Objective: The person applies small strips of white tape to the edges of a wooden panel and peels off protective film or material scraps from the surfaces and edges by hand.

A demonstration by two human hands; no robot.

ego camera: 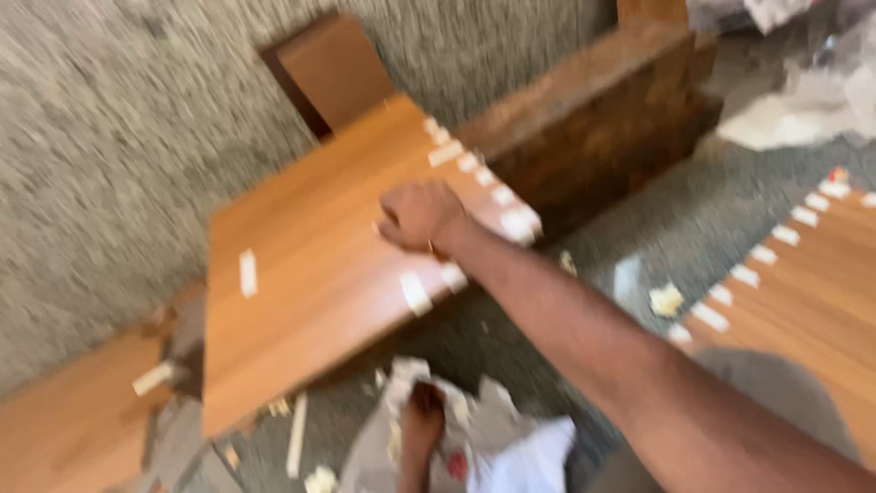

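Right hand (420, 215): clenched to a loose fist, knuckles up, resting on the top face of the wooden panel (310, 265); whether anything sits inside the fist cannot be told through the blur. The forearm runs in from the lower right corner of the view.

Left hand (422, 420): low at the bottom edge, fingers curled down into the crumpled white wrapping (520, 461) and apparently gripping it; only the back of the hand shows.

Wooden panel: flat, orange-brown board lying tilted across the grey carpet floor (100, 155), its far corner up against the dark wooden block (593, 119). Pale tape strips (502, 196) line its right edge; one more strip (247, 272) sits alone on the face near the left edge.

Dark wooden block: heavy, darker brown piece, standing just behind the panel, upper right of centre.

Small brown board (333, 68): standing at the top of the view, beyond the panel's far corner.

Second panel (803, 292): same orange-brown finish, at the right edge, with its own row of pale tape strips along the near side; apart from the first panel, carpet between.

Third panel (64, 420): lower left corner, partly under the first panel's near corner.

Scraps (666, 299): pale bits of packing scattered on the carpet between the panels
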